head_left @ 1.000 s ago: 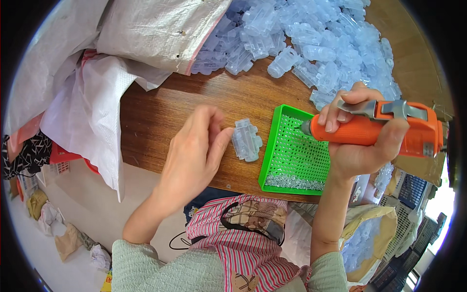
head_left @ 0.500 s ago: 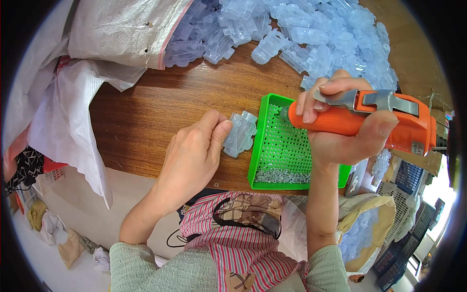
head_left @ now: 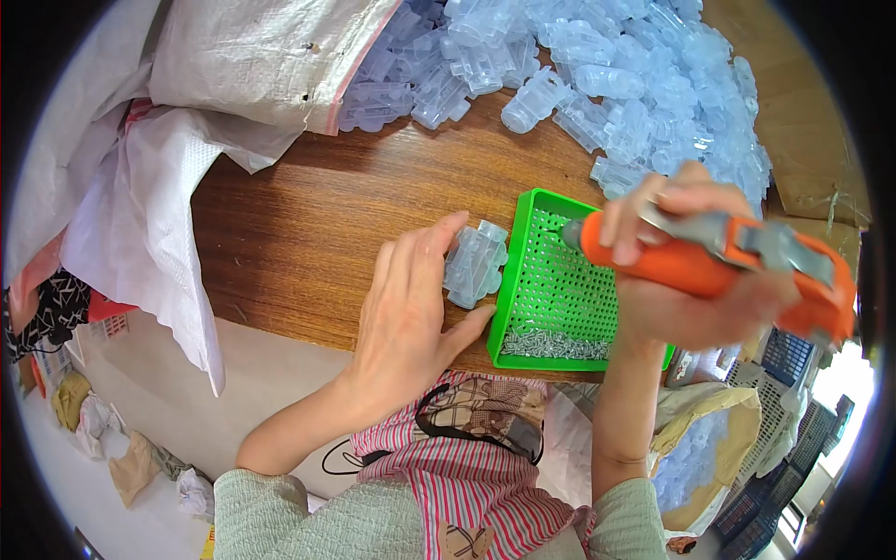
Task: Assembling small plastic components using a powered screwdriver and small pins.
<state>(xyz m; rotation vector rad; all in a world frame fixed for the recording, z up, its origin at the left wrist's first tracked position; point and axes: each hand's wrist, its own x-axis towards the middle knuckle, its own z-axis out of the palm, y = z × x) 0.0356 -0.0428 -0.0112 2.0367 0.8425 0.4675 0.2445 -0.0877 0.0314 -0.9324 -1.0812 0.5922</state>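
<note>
Left hand [head_left: 406, 313] lies palm-down on the wooden worktop [head_left: 308, 224], fingers [head_left: 425, 257] held loosely together and resting on a clear plastic part [head_left: 474, 264], thumb stuck out toward the green tray; it presses on the part, no pinch. That part sits flat on the worktop, just beside the left wall of the green perforated tray [head_left: 551, 280], touching or nearly touching it. Right hand [head_left: 695, 280] is wrapped around an orange electric screwdriver [head_left: 719, 266], fingers curled tight over the body, held tilted with the tip [head_left: 571, 233] pointing left over the tray's upper part. Small metal screws [head_left: 555, 345] lie in a heap along the tray's near edge. Big pile of same clear plastic parts [head_left: 635, 84] across the far side of the worktop, spilling from a white woven sack [head_left: 261, 56]. More white sacking [head_left: 140, 233] hangs off the left edge. Striped apron [head_left: 467, 485] at bottom.
</note>
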